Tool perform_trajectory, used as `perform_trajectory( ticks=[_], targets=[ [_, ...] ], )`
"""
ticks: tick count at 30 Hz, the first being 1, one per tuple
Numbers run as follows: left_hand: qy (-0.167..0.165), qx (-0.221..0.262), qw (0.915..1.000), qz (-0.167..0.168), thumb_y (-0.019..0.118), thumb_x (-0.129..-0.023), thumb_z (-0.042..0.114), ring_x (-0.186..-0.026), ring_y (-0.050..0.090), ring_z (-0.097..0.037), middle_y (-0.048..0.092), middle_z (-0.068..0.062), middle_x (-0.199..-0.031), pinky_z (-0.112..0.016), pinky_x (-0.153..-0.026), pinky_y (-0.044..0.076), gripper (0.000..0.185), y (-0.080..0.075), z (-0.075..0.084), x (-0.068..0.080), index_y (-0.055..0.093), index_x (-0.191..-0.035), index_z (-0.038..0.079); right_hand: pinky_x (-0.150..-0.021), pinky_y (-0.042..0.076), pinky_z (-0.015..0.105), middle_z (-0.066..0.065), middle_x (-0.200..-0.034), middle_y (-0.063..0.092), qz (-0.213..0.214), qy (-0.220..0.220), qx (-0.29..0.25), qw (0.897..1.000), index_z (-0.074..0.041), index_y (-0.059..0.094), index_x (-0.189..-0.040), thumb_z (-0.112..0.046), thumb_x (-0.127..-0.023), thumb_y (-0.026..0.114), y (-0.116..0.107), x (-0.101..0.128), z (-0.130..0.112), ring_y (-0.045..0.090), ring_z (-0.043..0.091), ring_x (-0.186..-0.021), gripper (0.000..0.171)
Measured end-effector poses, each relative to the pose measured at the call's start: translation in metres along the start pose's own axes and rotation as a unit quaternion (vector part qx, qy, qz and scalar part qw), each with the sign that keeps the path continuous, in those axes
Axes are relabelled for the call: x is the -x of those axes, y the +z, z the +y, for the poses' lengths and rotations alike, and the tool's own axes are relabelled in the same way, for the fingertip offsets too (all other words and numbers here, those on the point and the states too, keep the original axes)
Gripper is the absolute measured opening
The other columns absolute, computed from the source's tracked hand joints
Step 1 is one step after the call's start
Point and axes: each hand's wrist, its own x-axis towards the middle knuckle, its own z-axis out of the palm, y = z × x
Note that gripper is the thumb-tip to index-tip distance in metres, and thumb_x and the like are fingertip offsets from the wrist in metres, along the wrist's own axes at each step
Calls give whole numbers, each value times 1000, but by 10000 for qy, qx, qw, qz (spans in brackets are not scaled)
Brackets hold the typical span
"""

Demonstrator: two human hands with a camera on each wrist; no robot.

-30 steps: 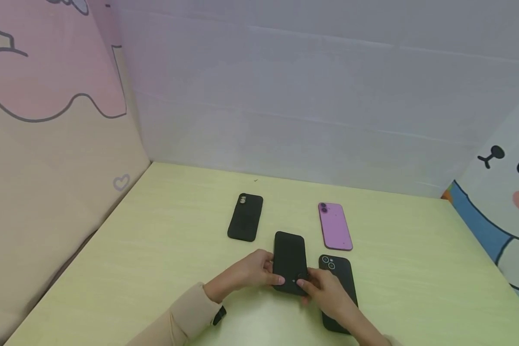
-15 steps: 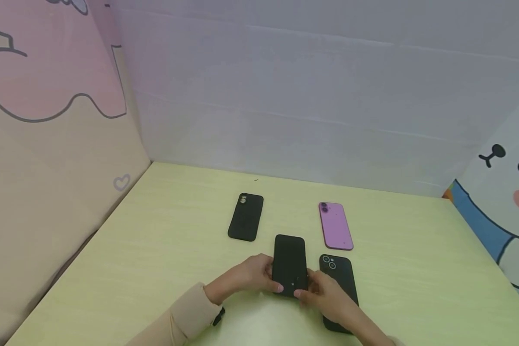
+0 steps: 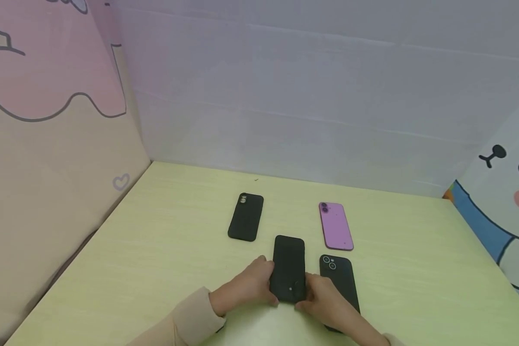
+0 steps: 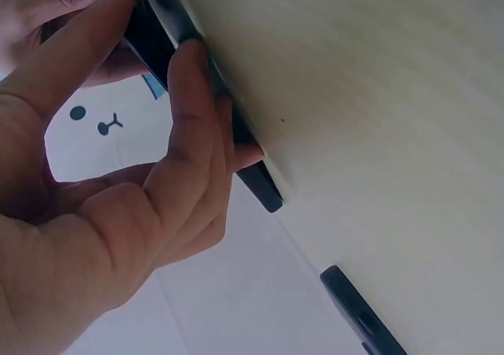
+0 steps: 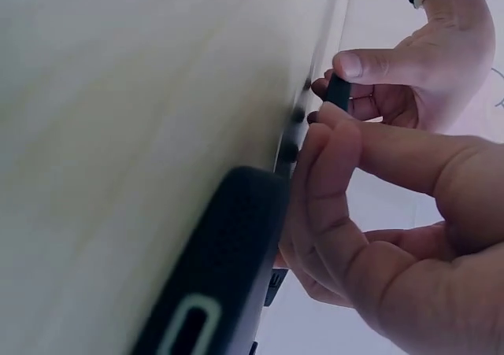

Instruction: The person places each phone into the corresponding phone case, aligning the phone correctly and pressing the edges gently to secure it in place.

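Observation:
A black phone (image 3: 288,266) lies between my hands in the head view, dark face up. My left hand (image 3: 252,284) grips its left edge, thumb near the lower left corner. At the lower right edge, my right hand (image 3: 326,299) holds it between thumb and fingers. The left wrist view shows the phone's thin dark side (image 4: 256,183) very near the tabletop behind the left fingers (image 4: 189,127). In the right wrist view, the right fingers (image 5: 327,174) partly hide the phone, and whether it touches the table is hard to tell.
A black phone case (image 3: 245,217) lies at the back left of the yellow table (image 3: 177,230). Further right is a pink phone (image 3: 336,226), camera side up. Just beside my right hand lies another black phone or case (image 3: 341,278) with a camera area, partly covered by the forearm.
Both hands have drawn the black phone slightly toward me and lowered it. The thumbs have slid from its face to its near corners. The other things have stayed put.

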Motion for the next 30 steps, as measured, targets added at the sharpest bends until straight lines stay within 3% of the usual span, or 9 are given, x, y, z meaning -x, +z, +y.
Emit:
perform_trajectory(
  ticks=[13,16,20,23,25,30],
  targets=[
    [-175,-415,9990,80,86,-59,20,-71,49,-13,50,-5,-87,-26,-61,46,54,5,8,5,60,-102,0,-47,34,23,2,-65,47,-214,203,391,9988,7,56,-89,-6,-72,74,0,1,-4,42,11,-56,28],
    [-86,-404,9991,115,84,-63,24,-68,47,-12,50,-3,-84,-25,-58,43,48,2,5,7,61,-98,1,-48,35,23,2,-67,49,-266,190,426,9986,6,58,-92,-10,-73,74,-4,3,-3,43,12,-58,30],
    [58,-262,9993,272,77,-72,32,-65,46,-11,52,-1,-79,-24,-56,39,41,-7,0,10,62,-96,2,-52,40,23,3,-76,56,-319,240,280,9988,11,54,-111,-18,-77,73,-15,6,-4,50,12,-64,49],
    [142,7,9988,461,71,-78,32,-66,51,-11,58,-3,-81,-24,-57,41,42,-17,-3,9,61,-104,0,-55,43,21,4,-82,59,-20,199,300,9993,12,48,-122,-21,-79,71,-28,5,-5,52,10,-66,59],
    [247,131,9972,701,69,-81,30,-69,55,-12,62,-5,-85,-24,-59,44,45,-25,-7,6,59,-112,-1,-55,44,20,6,-84,59,323,93,367,9988,11,50,-120,-19,-80,70,-37,3,-4,53,9,-66,54],
    [368,120,9872,1548,66,-84,25,-74,55,-17,62,-10,-88,-26,-60,44,37,-45,-17,-7,61,-110,0,-59,49,25,14,-88,60,1261,-132,613,9900,11,53,-114,-10,-81,68,-60,-11,3,62,18,-73,42]
  ],
)
